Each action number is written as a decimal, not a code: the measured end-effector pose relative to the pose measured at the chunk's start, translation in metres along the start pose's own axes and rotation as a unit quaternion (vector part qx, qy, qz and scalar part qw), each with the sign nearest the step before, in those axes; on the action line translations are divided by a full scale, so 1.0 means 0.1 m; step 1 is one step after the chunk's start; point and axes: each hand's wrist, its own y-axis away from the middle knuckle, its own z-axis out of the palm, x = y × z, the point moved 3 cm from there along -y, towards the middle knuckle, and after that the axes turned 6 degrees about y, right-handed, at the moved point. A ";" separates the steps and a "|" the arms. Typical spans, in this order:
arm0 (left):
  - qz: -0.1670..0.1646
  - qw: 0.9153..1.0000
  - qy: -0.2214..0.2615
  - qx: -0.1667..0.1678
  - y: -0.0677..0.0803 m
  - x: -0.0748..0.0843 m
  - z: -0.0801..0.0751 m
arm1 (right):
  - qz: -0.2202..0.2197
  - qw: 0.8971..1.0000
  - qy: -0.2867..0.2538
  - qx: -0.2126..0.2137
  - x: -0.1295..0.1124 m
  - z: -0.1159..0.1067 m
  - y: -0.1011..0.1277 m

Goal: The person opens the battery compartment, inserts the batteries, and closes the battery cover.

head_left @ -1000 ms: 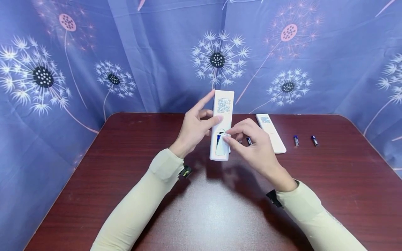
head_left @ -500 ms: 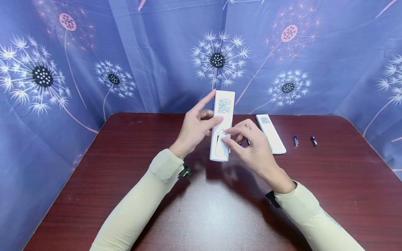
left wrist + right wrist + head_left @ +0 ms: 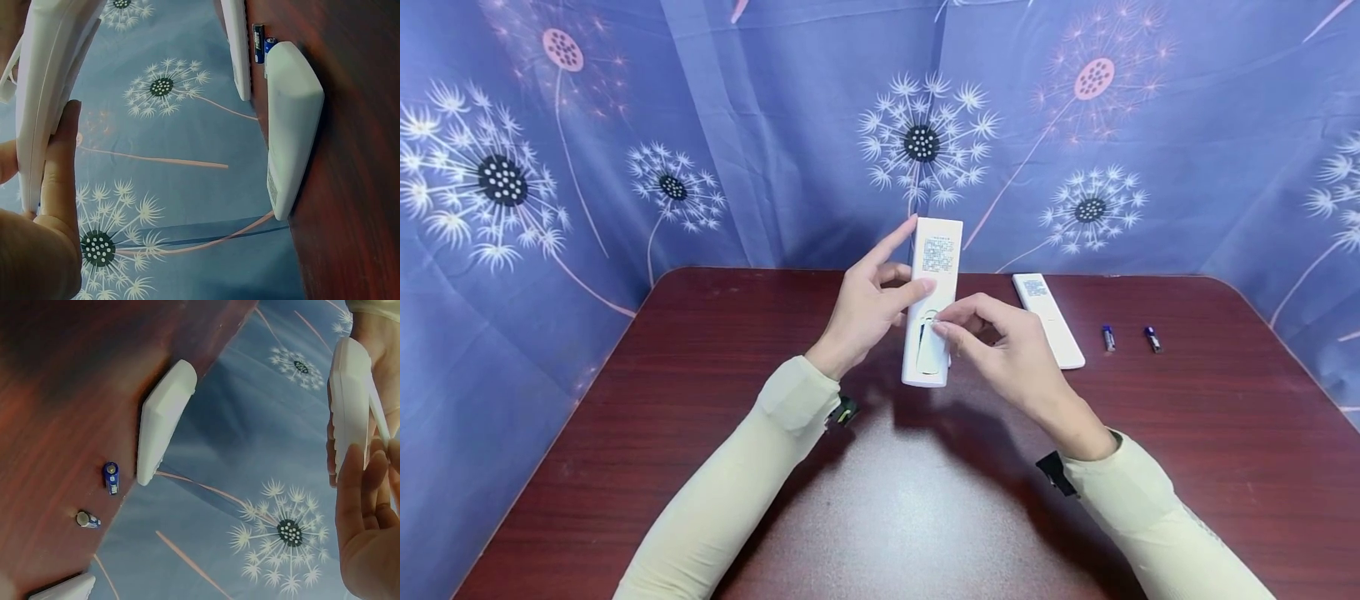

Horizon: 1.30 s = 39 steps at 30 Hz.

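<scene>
- Dark red tabletop [image 3: 625, 467]: a second white remote [image 3: 1049, 320] lies well right of the work, two loose batteries [image 3: 1108, 337] beyond it.
- White remote control [image 3: 934, 292], upright, back toward the camera: left hand [image 3: 865, 304] grips its left edge, fingers curled round it, forefinger pointing up.
- Right hand [image 3: 1011, 354] pinches the battery cover [image 3: 931, 350] at its top end.
- Best bet: keep the cover flat in its rails, press evenly, keep the left grip firm.
- A second ago a blue battery showed in the bay; now the cover hides more of it.
</scene>
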 end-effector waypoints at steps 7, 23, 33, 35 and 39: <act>-0.006 1.000 0.002 0.002 0.00 -0.02 0.01 | -0.045 0.998 0.031 0.013 0.02 0.02 -0.01; 0.000 1.000 0.002 0.009 0.01 -0.01 0.01 | 0.021 0.998 0.021 0.047 0.06 0.06 0.01; 0.001 1.000 0.008 0.009 0.01 -0.01 0.02 | 0.072 0.995 0.027 0.057 0.07 0.07 0.02; 0.002 1.000 0.008 0.010 0.01 -0.01 0.02 | 0.121 0.991 0.007 0.048 0.09 0.08 0.01; 0.005 1.000 0.006 0.011 0.01 0.00 0.03 | 0.225 0.971 -0.083 0.013 0.14 0.10 0.01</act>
